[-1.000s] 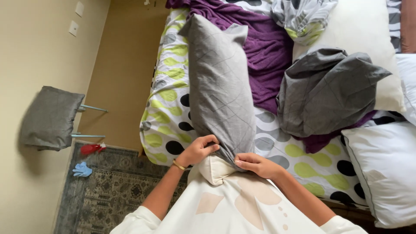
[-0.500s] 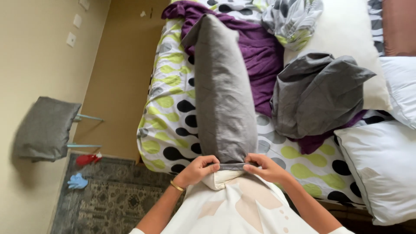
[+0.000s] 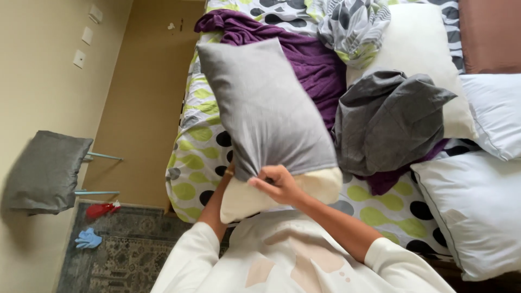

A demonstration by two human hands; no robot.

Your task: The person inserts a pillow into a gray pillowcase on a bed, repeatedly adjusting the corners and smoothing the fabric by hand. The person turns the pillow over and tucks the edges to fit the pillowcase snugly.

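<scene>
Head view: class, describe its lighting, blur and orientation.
Head view: soft, even daylight, no glare; the scene sits turned sideways; the chair at the left edge is motion-smeared; the grey pillowcase and the right hand gripping it are fairly sharp; the left hand is mostly hidden behind the pillow.

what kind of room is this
Most likely a bedroom: a bed with a spotted sheet, white pillows and a purple blanket, plus a patterned rug on the floor.
</scene>
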